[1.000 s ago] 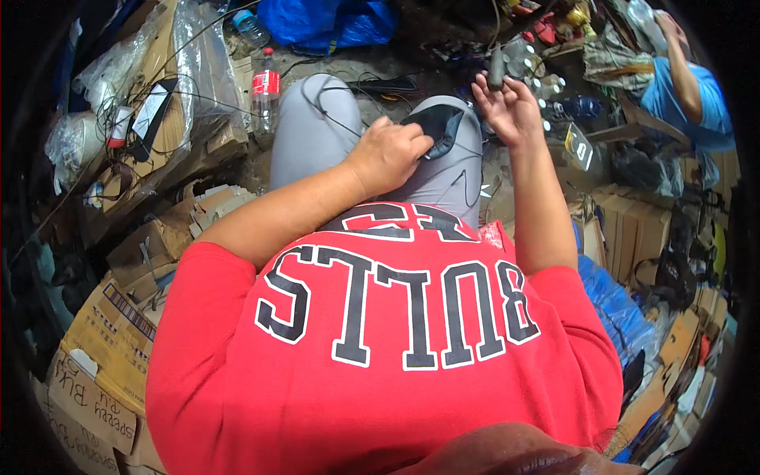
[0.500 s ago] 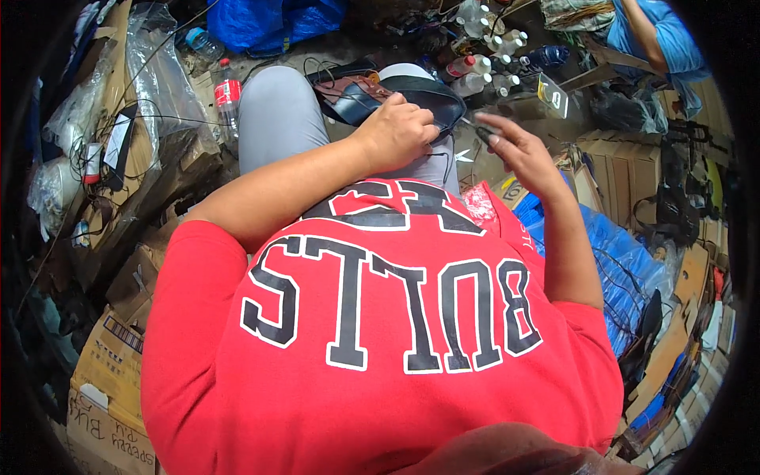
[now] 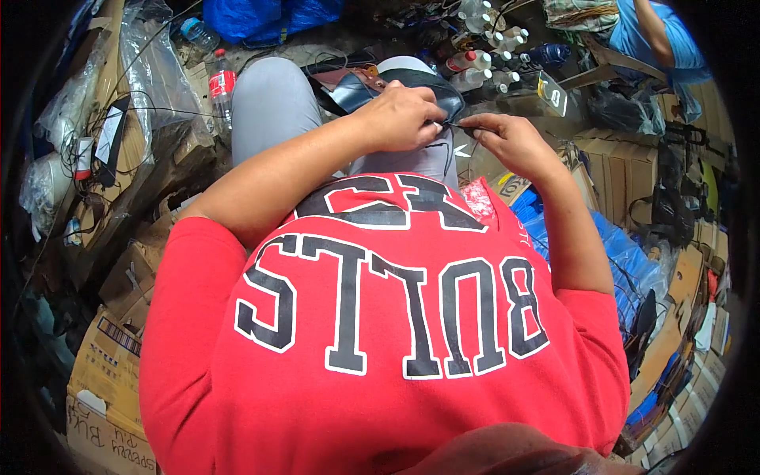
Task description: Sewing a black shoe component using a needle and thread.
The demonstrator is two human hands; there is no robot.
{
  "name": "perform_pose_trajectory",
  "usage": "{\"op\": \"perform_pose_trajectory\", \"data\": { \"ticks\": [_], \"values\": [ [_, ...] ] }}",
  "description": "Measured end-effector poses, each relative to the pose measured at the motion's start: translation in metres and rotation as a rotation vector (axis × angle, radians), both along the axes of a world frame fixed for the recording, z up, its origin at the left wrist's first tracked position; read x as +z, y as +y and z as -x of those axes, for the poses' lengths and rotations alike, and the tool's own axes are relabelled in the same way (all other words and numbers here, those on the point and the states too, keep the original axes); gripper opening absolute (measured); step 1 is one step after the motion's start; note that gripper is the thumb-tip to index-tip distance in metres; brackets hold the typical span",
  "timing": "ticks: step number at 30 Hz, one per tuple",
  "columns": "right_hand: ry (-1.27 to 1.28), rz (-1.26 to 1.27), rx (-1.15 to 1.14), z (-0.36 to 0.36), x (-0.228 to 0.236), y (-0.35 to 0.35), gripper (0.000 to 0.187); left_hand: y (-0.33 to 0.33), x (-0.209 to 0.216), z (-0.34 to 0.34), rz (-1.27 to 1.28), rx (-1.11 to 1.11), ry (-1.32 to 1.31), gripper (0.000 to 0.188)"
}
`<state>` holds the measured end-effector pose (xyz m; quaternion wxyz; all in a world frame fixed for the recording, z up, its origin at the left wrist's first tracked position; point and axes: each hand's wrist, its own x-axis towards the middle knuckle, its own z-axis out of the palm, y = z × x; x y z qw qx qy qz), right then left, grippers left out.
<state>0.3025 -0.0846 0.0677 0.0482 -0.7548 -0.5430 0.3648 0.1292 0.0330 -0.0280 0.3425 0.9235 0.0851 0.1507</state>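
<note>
A glossy black leather-like item (image 3: 445, 95) with a brownish part lies across my right knee; its exact kind is unclear. My left hand (image 3: 401, 119) is closed on its near edge, with the fingertips partly hidden. Just to the right, my right hand (image 3: 511, 142) pinches a slim awl-like tool (image 3: 470, 131) with a dark handle. The tool's thin metal tip points left and meets the item's edge beside my left fingers. A dark thread or cord (image 3: 450, 158) hangs below the item over my grey trouser leg.
Several plastic bottles (image 3: 473, 79) stand beyond my right knee. A red-labelled bottle (image 3: 222, 83) is left of my left knee. Cardboard boxes (image 3: 617, 170) and blue plastic sheeting (image 3: 609, 245) lie to the right. A person in a blue garment (image 3: 681, 51) is at the far right.
My right hand has moved left and closed in on the item, bringing the tool's tip to its edge. My left hand keeps its grip, turned slightly.
</note>
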Motion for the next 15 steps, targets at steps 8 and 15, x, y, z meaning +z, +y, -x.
{"op": "perform_pose_trajectory", "data": {
  "ticks": [8, 15],
  "values": [
    [0.069, -0.031, -0.038, 0.0, 0.007, 0.001, 0.028, 0.019, 0.006, -0.011, 0.063, -0.022, 0.3, 0.046],
    [0.046, 0.073, -0.003, 0.006, 0.006, 0.019, 0.026, 0.023, 0.016, -0.012, 0.053, 0.009, 0.384, 0.052]
  ]
}}
